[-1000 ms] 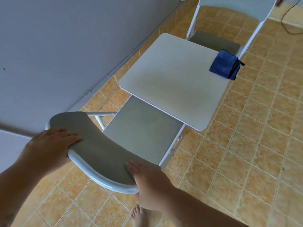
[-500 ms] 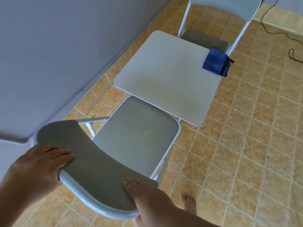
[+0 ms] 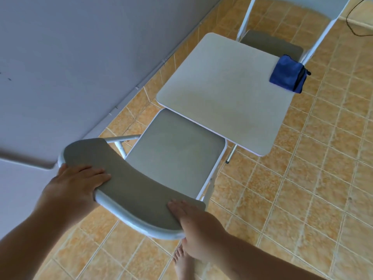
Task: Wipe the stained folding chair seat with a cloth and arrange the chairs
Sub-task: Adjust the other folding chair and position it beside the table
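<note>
A white-framed folding chair with a grey padded backrest (image 3: 129, 184) and grey seat (image 3: 175, 152) stands right in front of me. My left hand (image 3: 74, 184) grips the backrest's left end. Its right end is held by my right hand (image 3: 193, 227). The seat's front edge sits slightly under a small white square table (image 3: 222, 93). A folded blue cloth (image 3: 287, 76) lies on the table's far right corner. A second folding chair (image 3: 272, 44) faces me from the table's far side, its seat partly hidden by the tabletop.
A pale wall (image 3: 80, 57) runs along the left, close to the chair and table. Orange floor tiles (image 3: 312, 188) spread to the right. A black cable (image 3: 355, 27) lies at the far right. My bare foot (image 3: 181, 261) is below the backrest.
The chair has slid back out from under the table over the second, uncovering most of its seat. Both hands have stayed on the backrest. My view has shifted.
</note>
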The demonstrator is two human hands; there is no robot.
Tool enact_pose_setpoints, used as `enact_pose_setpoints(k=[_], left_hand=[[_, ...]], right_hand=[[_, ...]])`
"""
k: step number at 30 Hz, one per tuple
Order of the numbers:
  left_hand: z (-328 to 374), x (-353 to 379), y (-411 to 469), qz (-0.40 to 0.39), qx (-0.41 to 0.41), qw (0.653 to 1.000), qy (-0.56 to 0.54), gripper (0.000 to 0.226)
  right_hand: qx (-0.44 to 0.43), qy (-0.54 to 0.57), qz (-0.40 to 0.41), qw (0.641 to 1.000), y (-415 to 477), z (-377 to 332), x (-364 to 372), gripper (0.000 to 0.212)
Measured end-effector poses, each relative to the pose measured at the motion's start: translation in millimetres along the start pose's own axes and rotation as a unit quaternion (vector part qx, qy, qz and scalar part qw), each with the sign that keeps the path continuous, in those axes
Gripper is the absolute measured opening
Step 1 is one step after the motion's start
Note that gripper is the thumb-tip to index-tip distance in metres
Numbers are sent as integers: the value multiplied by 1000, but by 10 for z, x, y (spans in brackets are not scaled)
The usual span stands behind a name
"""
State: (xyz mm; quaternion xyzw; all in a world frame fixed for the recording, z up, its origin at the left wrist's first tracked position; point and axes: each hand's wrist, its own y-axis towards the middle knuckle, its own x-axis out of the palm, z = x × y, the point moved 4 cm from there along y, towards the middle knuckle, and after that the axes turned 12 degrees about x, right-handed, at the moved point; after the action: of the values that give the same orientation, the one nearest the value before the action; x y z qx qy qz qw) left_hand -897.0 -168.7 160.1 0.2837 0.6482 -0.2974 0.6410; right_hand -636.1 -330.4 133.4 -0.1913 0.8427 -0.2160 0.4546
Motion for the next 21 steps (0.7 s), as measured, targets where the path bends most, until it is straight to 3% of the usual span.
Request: enact_pose_setpoints(k=[2,7,9,11,12,14,17,19,21], left_hand=[[64,-105,231,-2,-23,1000,-7,45],[187,-182,716,-130,-52,988,-68,56],[124,-258,764,-160,-47,969,-182,67],[21,-407,752,-113,-143,899,-398,73],[-73,-435,748,-48,-209,860,-464,73],[-290,-318,739,56,-347,805,-478,73],[-353,-68,787,96,-445,742,-491,63],[-327,5,831,109,-461,743,-473,48],[-328,28,858,114,-455,772,-429,37]], right_hand=[[8,-5,29,1000,64,73,-150,75],[35,-27,50,998,171,292,-420,73],[39,-32,44,998,176,338,-474,74],[43,-8,29,999,146,329,-498,74],[42,7,25,999,123,299,-499,75],[29,23,31,999,80,180,-499,84],[20,19,71,997,107,21,-454,84],[32,25,116,992,139,-9,-439,73],[39,23,148,988,140,-7,-430,64]])
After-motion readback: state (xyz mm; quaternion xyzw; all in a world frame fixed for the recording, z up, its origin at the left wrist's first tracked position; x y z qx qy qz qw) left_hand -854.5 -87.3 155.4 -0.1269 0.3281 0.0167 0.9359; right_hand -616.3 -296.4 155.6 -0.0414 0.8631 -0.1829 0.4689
